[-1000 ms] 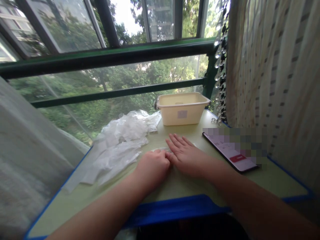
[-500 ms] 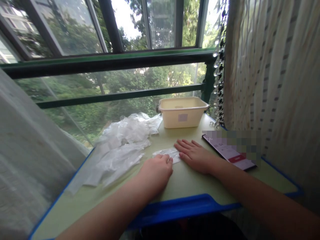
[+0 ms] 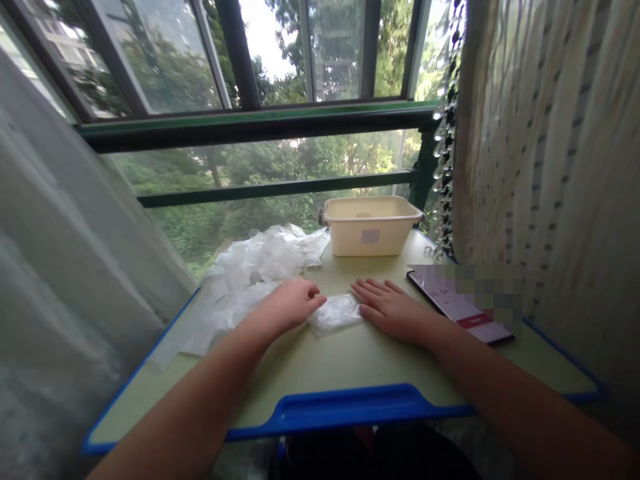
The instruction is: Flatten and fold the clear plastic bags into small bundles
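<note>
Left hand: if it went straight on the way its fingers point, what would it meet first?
Probably the crinkled clear plastic beside the left hand, perhaps already touched, as depth is unclear there; beyond it lies the right hand.

The left hand [image 3: 296, 300] has curled fingers; the right hand [image 3: 389, 308] lies flat.

Pale table [image 3: 350, 363] is spreading across the lower frame

Its blue edging [image 3: 345, 407] is widening into a shallow trough at the bottom centre. A crumpled heap of whitish, see-through plastic [image 3: 265, 257] is sprawling over the left of the surface, towards the left-hand edge. A small flattened piece of clear plastic [image 3: 337, 313] is lying near the centre. Beyond it, right of centre, a cream tub [image 3: 370, 237] with a pale label is standing upright at the far end. A phone [image 3: 457, 310], partly pixelated, is lying on the right.
</note>
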`<state>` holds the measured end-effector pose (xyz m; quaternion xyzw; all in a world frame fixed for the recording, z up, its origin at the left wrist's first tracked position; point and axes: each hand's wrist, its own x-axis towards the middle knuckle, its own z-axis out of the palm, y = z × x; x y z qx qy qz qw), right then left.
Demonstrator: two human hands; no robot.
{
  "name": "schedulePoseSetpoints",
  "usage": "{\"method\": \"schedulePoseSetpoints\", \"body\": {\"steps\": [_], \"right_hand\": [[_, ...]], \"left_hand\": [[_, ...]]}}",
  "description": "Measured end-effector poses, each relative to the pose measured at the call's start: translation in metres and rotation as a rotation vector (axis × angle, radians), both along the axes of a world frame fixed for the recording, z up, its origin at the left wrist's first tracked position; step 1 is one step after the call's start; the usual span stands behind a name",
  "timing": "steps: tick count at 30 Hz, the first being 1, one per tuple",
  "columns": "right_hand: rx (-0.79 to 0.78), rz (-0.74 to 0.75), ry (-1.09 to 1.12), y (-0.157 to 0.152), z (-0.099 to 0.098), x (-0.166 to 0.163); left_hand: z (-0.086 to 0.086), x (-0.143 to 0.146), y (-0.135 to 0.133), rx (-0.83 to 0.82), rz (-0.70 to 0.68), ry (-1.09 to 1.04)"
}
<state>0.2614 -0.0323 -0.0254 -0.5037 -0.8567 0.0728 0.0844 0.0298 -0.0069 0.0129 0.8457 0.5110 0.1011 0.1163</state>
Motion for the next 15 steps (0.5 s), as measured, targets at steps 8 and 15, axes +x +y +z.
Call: {"method": "schedulePoseSetpoints", "body": {"steps": [8, 15], "right_hand": [[0.252, -0.011, 0.132, 0.002, 0.01, 0.002], [0.435, 0.238, 0.125, -0.02, 0.021, -0.022]], "left_hand": [[-0.005, 0.006, -0.005, -0.136, 0.047, 0.034], [0.003, 0.01, -0.01, -0.393, 0.207, -0.307]]}}
